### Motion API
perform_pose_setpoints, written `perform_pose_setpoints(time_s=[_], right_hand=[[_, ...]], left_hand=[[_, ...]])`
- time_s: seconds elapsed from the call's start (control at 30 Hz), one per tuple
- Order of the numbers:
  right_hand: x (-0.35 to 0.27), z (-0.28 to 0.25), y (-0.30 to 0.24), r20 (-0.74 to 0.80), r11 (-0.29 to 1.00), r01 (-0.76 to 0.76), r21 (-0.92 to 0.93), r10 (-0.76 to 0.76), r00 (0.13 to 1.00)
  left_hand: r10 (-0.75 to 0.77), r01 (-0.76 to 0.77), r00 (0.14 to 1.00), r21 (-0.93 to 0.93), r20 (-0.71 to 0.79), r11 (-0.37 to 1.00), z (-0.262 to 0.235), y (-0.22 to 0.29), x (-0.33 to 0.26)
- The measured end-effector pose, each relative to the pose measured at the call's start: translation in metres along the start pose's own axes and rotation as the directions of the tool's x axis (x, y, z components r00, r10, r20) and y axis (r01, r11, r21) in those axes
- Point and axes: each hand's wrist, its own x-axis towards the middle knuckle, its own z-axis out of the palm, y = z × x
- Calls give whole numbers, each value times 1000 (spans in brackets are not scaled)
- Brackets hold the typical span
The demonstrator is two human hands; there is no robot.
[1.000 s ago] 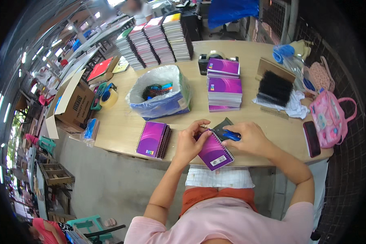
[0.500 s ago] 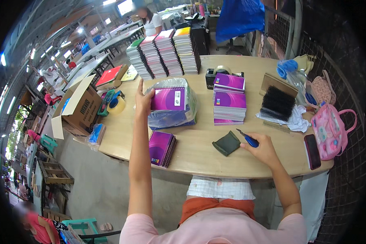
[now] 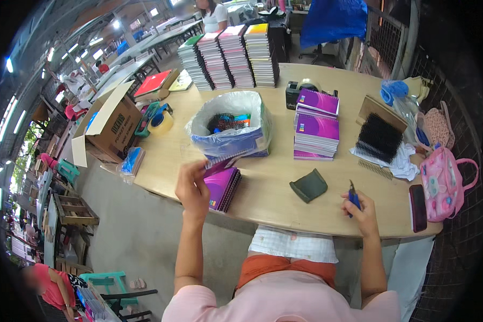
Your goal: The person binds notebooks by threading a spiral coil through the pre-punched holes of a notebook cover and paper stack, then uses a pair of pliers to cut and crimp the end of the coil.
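Purple spiral notebook (image 3: 224, 161) is being held by the left hand (image 3: 192, 188) over the near-left part of the wooden table (image 3: 273, 188), thumb and fingers pinching its lower edge, wire binding facing up and right. It is hovering just above a small pile of purple notebooks (image 3: 222, 188), apparently finished ones; judging by this, binding work is partly done. Behind, a plastic-lined bag of wire coils (image 3: 231, 126) and a taller stack of purple notebooks (image 3: 316, 131) are waiting. A dark green pad (image 3: 308, 185) is lying centre-right. The right hand (image 3: 359, 206) is resting at the table edge, fingers curled around blue-handled pliers (image 3: 353, 196).
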Motion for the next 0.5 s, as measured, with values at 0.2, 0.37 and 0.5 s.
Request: perform_pose_setpoints(time_s=[0.2,0.37,0.5], right_hand=[[-4,-6,14,-78,1000,-29,-1,29,997],[-7,-14,29,-86,996,-30,-85,23,996],[-5,-24,36,-131,754,31,-657,-155,979]], left_hand=[[362,-362,932,44,21,931,4,-58,-69],[154,-166,968,43,196,985,-10,-44,-110],[7,-35,959,95,282,995,-16,-24,-106]])
